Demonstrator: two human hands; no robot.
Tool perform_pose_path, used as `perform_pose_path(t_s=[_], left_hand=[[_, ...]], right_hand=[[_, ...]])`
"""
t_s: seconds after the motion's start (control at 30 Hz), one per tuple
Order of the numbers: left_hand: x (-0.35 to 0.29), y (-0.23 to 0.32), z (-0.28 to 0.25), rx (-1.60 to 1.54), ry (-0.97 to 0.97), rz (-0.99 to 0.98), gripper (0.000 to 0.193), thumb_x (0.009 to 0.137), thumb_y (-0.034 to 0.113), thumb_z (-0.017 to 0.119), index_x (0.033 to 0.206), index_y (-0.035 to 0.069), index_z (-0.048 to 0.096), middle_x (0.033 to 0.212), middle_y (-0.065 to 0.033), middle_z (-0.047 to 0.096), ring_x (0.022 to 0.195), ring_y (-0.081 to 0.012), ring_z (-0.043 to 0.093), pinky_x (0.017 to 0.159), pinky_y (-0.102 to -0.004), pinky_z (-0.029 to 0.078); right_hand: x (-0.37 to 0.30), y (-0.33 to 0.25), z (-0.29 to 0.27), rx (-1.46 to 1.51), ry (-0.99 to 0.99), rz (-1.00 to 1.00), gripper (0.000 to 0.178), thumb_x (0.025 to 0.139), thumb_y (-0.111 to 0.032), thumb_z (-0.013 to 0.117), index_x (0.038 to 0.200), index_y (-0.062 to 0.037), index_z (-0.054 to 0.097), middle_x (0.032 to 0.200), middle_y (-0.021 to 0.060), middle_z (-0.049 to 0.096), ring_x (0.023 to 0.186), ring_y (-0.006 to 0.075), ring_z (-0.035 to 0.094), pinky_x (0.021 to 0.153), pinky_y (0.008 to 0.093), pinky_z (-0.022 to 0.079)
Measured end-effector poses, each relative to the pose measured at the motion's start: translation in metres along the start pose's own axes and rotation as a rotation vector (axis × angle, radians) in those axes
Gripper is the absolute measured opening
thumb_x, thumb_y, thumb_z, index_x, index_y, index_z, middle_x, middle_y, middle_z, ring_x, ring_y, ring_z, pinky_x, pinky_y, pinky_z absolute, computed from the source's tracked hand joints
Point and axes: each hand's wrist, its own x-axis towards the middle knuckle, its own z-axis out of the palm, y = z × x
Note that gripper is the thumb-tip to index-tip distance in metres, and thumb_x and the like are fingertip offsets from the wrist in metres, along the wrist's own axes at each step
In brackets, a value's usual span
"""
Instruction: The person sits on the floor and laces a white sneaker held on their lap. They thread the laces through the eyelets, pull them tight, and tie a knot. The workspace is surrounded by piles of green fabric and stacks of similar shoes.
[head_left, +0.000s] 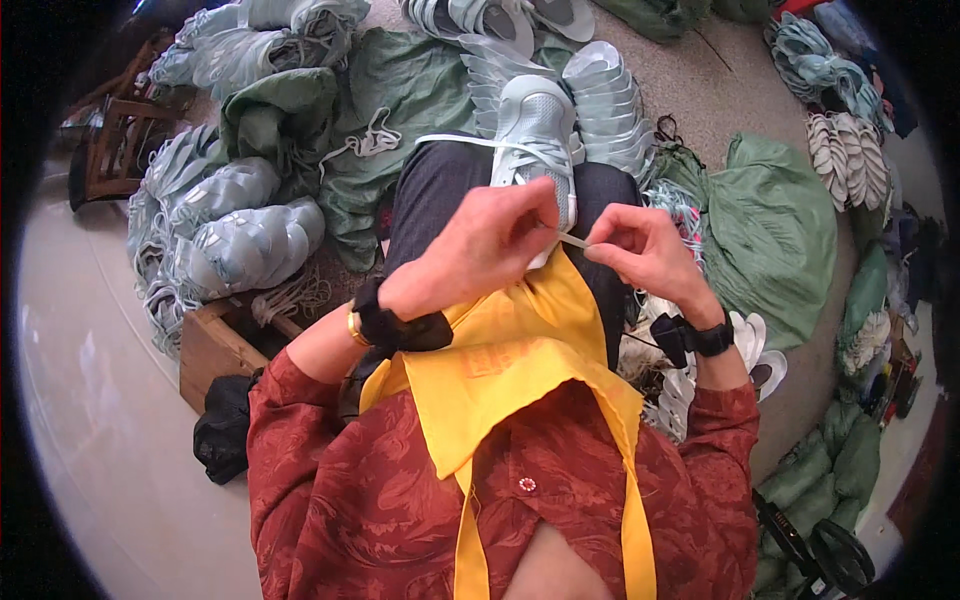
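A pale mint sneaker [532,105] lies on my lap with its toe pointing away from me. A whitish shoelace [573,240] is stretched over the short gap between my hands, just above the shoe's near end. My left hand [488,238] is closed on one side of it, its fingertips partly hidden behind the hand. At the other side, the thumb and forefinger of my right hand [648,252] pinch the lace. Another stretch of lace extends left from the shoe over my thigh. A yellow apron [520,370] covers my lap beneath both wrists.
Nested mint shoe pieces [610,105] stand beyond my right knee. More bundled pieces [250,245] are piled at left, by a wooden box [215,350]. A loose white lace bundle [375,140] rests on green cloth [410,80]. At right lies a green sack [770,240].
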Motion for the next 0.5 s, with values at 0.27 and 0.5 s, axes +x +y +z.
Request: perform_pose_path(t_s=[0.27, 0.5], left_hand=[[0.005, -0.01, -0.042, -0.382, 0.118, -0.172, 0.012, 0.091, -0.005, 0.066, 0.095, 0.003, 0.057, 0.087, 0.0026, 0.059, 0.082, -0.0043, 0.056, 0.07, -0.0217, 0.046], [0.005, -0.022, -0.073, -0.376, 0.132, -0.277, 0.012, 0.098, 0.01, 0.066, 0.098, 0.008, 0.054, 0.084, 0.0026, 0.059, 0.07, -0.0039, 0.046, 0.061, -0.0203, 0.036]], right_hand=[[-0.044, 0.041, -0.044, 0.127, 0.183, 0.023, 0.005, 0.092, -0.004, 0.072, 0.095, -0.0007, 0.07, 0.072, -0.0016, 0.064, 0.058, 0.006, 0.06, 0.053, 0.0226, 0.052], [-0.087, 0.118, -0.083, 0.125, 0.345, 0.109, 0.008, 0.092, -0.004, 0.072, 0.098, -0.0004, 0.07, 0.08, 0.003, 0.07, 0.062, 0.008, 0.062, 0.057, 0.0235, 0.053]])
